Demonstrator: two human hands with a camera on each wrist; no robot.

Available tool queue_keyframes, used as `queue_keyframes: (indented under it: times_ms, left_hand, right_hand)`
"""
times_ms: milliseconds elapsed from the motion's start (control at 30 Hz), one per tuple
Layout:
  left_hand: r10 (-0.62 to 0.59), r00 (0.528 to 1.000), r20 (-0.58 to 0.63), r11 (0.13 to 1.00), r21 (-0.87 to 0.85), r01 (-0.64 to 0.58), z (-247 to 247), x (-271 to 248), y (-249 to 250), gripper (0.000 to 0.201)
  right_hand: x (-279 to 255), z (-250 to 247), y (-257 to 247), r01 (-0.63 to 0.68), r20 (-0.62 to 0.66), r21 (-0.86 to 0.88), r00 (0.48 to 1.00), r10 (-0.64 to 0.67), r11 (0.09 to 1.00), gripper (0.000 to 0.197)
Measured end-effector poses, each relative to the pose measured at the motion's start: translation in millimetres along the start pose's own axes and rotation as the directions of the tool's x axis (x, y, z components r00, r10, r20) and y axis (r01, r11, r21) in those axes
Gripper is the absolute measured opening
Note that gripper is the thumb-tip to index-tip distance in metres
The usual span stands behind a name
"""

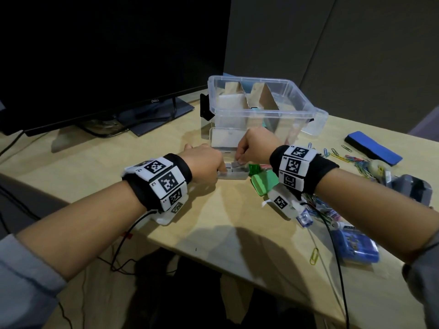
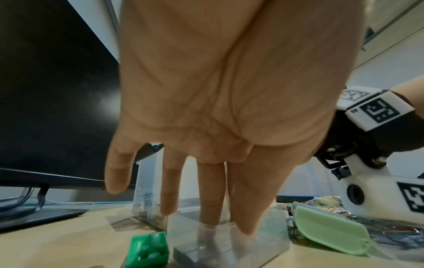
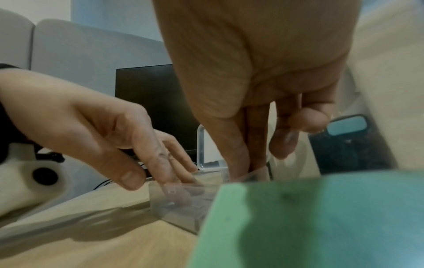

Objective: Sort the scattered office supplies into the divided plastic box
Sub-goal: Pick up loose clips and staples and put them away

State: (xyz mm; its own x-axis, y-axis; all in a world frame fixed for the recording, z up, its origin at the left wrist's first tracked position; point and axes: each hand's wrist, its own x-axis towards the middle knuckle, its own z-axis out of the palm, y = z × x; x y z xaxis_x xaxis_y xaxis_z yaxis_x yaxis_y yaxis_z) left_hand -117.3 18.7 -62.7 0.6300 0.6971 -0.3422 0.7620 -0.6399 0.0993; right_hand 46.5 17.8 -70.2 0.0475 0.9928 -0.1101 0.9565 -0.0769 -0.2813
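The divided clear plastic box (image 1: pixel 261 112) with cardboard dividers stands at the back of the desk. In front of it lies a small clear case (image 1: pixel 234 175) holding grey staple blocks, its lid (image 1: pixel 223 138) standing open. My left hand (image 1: pixel 206 160) lies on the case's left end with straight fingers (image 2: pixel 211 199), the tips inside the case (image 2: pixel 229 252). My right hand (image 1: pixel 251 148) is over the case's right part and pinches a grey staple block (image 1: pixel 237 164) between thumb and fingers (image 3: pixel 238 154). The right wrist view shows the left hand (image 3: pixel 137 150) at the case (image 3: pixel 181 204).
A dark monitor (image 1: pixel 95 55) fills the back left. Green plastic pieces (image 1: pixel 263 181) lie just right of the case. Further right are loose paper clips (image 1: pixel 351 160), a blue eraser (image 1: pixel 373 146), a grey stapler (image 1: pixel 413 191) and a blue packet (image 1: pixel 356 245). A yellow clip (image 1: pixel 314 255) lies near the desk's front edge.
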Motion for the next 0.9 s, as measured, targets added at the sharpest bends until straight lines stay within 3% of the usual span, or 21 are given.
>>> queue_keyframes:
  times_ms: [400,900]
  left_hand:
    - [0.001,0.997,-0.075,0.998,-0.07,-0.006,-0.3,3.3,-0.7,0.038]
    - [0.028,0.993,-0.115,0.997,-0.073,-0.036,6.3,10.7,-6.5,0.038]
  right_hand:
    - [-4.0,-2.1,-6.2,0.095,0.056,-0.185,0.995,-0.086,0.978,0.009]
    - [-8.7,0.7,-10.7,0.092,0.039,-0.286,0.996,-0.084,0.954,0.012]
